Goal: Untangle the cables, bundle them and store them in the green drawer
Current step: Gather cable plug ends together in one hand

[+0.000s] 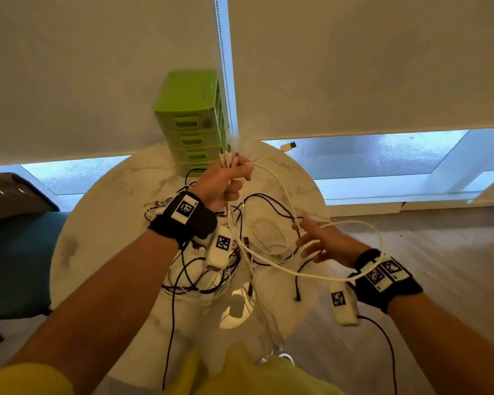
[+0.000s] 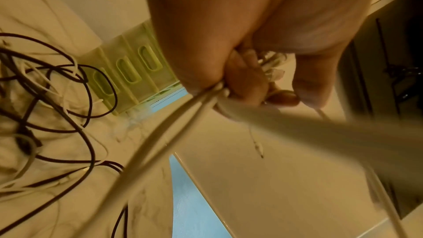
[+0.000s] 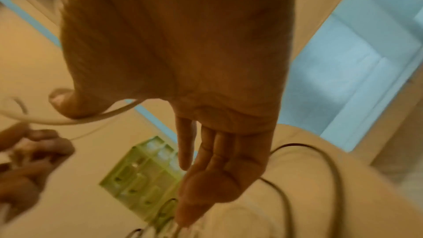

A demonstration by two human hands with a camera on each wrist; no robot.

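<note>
At the far left: a dark teal chair (image 1: pixel 15 260) stands beside the round white marble-look table (image 1: pixel 103 223).
Table pile: a messy heap of thin black cables (image 1: pixel 183 269) and thin white cables (image 1: pixel 268 238) lies on the table top, all mixed up.
Left hand: the left hand (image 1: pixel 226 182) is held up above the pile. Its fingers are curled tight round a bunch of white cable ends (image 1: pixel 228 158), and the plugs stick up out of the fist.
Drawers: the small green plastic drawer tower (image 1: pixel 191 115) stands at the back of the table, just behind the left hand. All its drawers look pushed in.
Long loop: a thick white cable (image 1: pixel 283 183) runs from the left fist in a big loop over to the right.
Right hand: the right hand (image 1: pixel 322 240) is flat with its fingers straight and spread. The white loop lies across its thumb (image 3: pixel 66 104). It grips nothing.
</note>
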